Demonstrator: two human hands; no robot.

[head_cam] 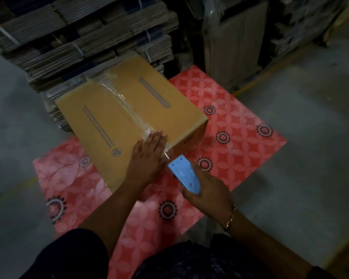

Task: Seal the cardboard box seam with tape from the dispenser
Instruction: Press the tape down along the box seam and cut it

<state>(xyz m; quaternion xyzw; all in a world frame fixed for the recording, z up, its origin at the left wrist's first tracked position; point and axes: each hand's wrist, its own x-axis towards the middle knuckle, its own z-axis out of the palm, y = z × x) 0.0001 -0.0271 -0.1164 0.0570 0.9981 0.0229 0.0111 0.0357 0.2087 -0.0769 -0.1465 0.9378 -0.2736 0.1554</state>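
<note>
**Tape laid along the box seam, dispenser at the near edge**

A closed cardboard box (129, 109) sits on a red floral-patterned mat (230, 125) spread over a grey concrete floor (310, 117). A strip of clear tape (119, 97) runs along the centre seam of the box's top, from the far edge toward the near edge, and looks wrinkled in places. The left hand (149, 152) lies flat and open, palm down, fingers together, pressing on the tape at the near end of the seam, close to the box's front corner. Just beside it, the right hand (208, 190) is wrapped around a light blue tape dispenser (184, 174), whose nose points at the box's near edge; a short stretch of tape spans from the dispenser up to the box. The dispenser is held just off the front face of the box, over the mat. A gold bracelet (231, 217) circles the right wrist. Behind the box, bundles of flattened cardboard (85, 37) are stacked and strapped with white bands.
</note>
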